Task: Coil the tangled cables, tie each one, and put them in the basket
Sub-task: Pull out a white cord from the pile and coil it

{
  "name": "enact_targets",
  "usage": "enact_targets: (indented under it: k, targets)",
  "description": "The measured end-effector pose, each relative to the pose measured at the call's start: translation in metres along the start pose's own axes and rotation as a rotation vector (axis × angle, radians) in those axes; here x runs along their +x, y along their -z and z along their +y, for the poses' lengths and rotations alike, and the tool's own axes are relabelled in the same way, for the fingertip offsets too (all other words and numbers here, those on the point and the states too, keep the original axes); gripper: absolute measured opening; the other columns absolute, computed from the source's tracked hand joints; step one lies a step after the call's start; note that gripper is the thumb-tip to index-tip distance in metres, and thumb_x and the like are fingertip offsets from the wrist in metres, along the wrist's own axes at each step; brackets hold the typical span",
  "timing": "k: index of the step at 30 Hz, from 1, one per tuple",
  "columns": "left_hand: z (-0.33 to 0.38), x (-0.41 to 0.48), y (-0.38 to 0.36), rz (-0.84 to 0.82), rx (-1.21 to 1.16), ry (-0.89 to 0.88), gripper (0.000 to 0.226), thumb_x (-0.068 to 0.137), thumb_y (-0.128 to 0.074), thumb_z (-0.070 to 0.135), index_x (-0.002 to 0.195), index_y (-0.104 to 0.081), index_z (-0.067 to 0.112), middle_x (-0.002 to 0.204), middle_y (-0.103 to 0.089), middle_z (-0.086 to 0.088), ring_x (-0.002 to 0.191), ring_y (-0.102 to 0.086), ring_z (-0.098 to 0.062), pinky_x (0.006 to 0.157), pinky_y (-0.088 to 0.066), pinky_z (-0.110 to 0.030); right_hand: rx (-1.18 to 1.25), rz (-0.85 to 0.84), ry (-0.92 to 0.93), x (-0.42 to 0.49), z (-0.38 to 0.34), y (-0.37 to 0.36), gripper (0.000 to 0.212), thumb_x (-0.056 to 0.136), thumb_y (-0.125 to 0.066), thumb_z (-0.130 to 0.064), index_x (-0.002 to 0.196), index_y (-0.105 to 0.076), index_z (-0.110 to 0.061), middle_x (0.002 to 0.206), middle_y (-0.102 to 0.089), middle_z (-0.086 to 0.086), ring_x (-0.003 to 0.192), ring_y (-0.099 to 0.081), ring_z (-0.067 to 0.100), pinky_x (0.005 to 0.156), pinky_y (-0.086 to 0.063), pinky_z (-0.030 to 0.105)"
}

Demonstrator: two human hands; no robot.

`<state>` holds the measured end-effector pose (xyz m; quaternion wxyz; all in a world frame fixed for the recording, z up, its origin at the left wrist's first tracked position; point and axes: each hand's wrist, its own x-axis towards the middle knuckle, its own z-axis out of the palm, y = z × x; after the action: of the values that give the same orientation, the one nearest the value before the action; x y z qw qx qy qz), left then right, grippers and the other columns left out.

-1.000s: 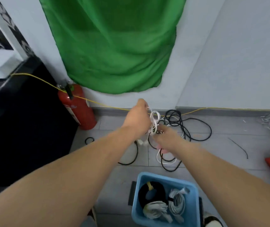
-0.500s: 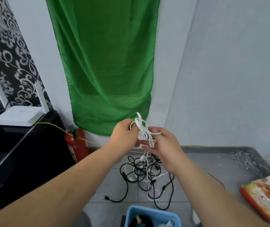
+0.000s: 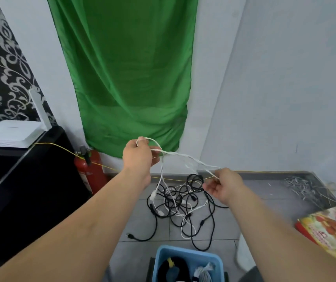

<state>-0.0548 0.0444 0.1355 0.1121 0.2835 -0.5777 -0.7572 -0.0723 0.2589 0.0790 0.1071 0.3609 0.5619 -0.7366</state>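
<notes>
Left hand (image 3: 137,154) up in front of the green cloth (image 3: 128,78), fingers curled round a loop of white cable (image 3: 185,156). Right hand (image 3: 224,185) lower and further right; thumb and fingertips pinch the same cable, the rest of the fingers loosely curled. The cable runs taut between our two hands. One strand drops from the left hand into the tangle (image 3: 181,202) of black and white cables on the grey floor tiles, just beyond the blue basket (image 3: 191,252). In the basket we see a black coil (image 3: 183,265) with a yellow tie and a white coil (image 3: 203,274) beside it. Red fire extinguisher (image 3: 90,171) stands left of the tangle, against the wall.
</notes>
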Motion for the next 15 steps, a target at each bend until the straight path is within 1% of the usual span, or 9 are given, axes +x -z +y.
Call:
enact_targets:
  k: [2, 4, 5, 6, 8, 9, 11, 13, 15]
  targets:
    - [-0.001, 0.003, -0.004, -0.073, 0.017, 0.037, 0.025, 0.108, -0.044, 0.026, 0.095, -0.061, 0.014, 0.097, -0.071, -0.014, 0.075, -0.068, -0.025, 0.073, -0.059, -0.04, -0.176, -0.068, 0.03, -0.002, 0.0, -0.01, 0.016, 0.093, -0.05, 0.0, 0.103, -0.062, -0.005, 0.081, -0.058, 0.013, 0.068, -0.058, 0.024, 0.06, -0.058, 0.04]
    - [0.001, 0.001, -0.009, -0.182, 0.009, 0.077, 0.024, 0.105, -0.048, 0.024, 0.088, -0.062, 0.013, 0.094, -0.069, -0.009, 0.075, -0.066, -0.023, 0.073, -0.056, -0.039, -0.382, -0.106, 0.151, -0.007, -0.003, -0.019, 0.022, 0.083, -0.055, -0.003, 0.099, -0.068, -0.011, 0.088, -0.063, 0.012, 0.076, -0.057, 0.025, 0.069, -0.052, 0.035]
    - [0.001, -0.002, -0.011, -0.231, 0.018, 0.089, 0.024, 0.103, -0.049, 0.022, 0.084, -0.063, 0.013, 0.094, -0.069, -0.007, 0.077, -0.066, -0.023, 0.077, -0.055, -0.039, -0.481, -0.116, 0.243, -0.012, -0.004, -0.022, 0.025, 0.078, -0.055, -0.004, 0.096, -0.07, -0.014, 0.086, -0.064, 0.009, 0.076, -0.056, 0.024, 0.069, -0.047, 0.031]
    - [0.001, -0.003, -0.014, -0.27, 0.043, 0.085, 0.026, 0.101, -0.05, 0.02, 0.08, -0.063, 0.014, 0.095, -0.072, -0.006, 0.083, -0.068, -0.023, 0.082, -0.054, -0.04, -0.581, -0.148, 0.342, -0.017, -0.005, -0.024, 0.029, 0.078, -0.054, -0.002, 0.097, -0.072, -0.016, 0.087, -0.068, 0.004, 0.075, -0.058, 0.021, 0.068, -0.045, 0.027]
    - [0.0, -0.008, -0.016, -0.325, 0.106, 0.058, 0.026, 0.099, -0.049, 0.016, 0.075, -0.06, 0.014, 0.096, -0.077, -0.004, 0.095, -0.07, -0.022, 0.092, -0.049, -0.041, -0.748, -0.269, 0.501, -0.025, -0.002, -0.028, 0.037, 0.083, -0.055, 0.0, 0.109, -0.071, -0.02, 0.1, -0.072, -0.002, 0.084, -0.065, 0.01, 0.069, -0.049, 0.024]
    - [0.0, -0.01, -0.016, -0.359, 0.114, 0.044, 0.025, 0.099, -0.048, 0.016, 0.077, -0.058, 0.013, 0.095, -0.077, -0.005, 0.094, -0.071, -0.022, 0.093, -0.047, -0.041, -0.782, -0.326, 0.544, -0.027, -0.001, -0.029, 0.038, 0.084, -0.056, 0.0, 0.112, -0.069, -0.022, 0.106, -0.073, 0.0, 0.09, -0.068, 0.01, 0.075, -0.053, 0.026]
    - [0.0, -0.012, -0.015, -0.456, 0.069, 0.034, 0.026, 0.104, -0.045, 0.016, 0.08, -0.054, 0.011, 0.096, -0.075, -0.011, 0.075, -0.069, -0.024, 0.088, -0.05, -0.043, -0.703, -0.409, 0.547, -0.033, -0.003, -0.034, 0.033, 0.087, -0.055, 0.001, 0.11, -0.069, -0.018, 0.101, -0.077, 0.008, 0.09, -0.075, 0.024, 0.083, -0.058, 0.035]
    - [0.001, -0.015, -0.013, -0.543, 0.042, 0.036, 0.024, 0.107, -0.044, 0.017, 0.087, -0.053, 0.008, 0.1, -0.073, -0.016, 0.057, -0.059, -0.025, 0.079, -0.053, -0.045, -0.542, -0.491, 0.45, -0.037, -0.01, -0.037, 0.036, 0.088, -0.053, 0.002, 0.114, -0.067, -0.017, 0.094, -0.078, 0.015, 0.082, -0.077, 0.036, 0.079, -0.062, 0.042]
    - [0.002, -0.017, -0.01, -0.586, 0.071, 0.012, 0.021, 0.108, -0.046, 0.02, 0.092, -0.056, 0.01, 0.108, -0.074, -0.016, 0.047, -0.046, -0.022, 0.065, -0.05, -0.039, -0.542, -0.58, 0.441, -0.039, -0.015, -0.037, 0.037, 0.088, -0.057, 0.0, 0.118, -0.067, -0.02, 0.091, -0.078, 0.015, 0.075, -0.076, 0.038, 0.068, -0.06, 0.041]
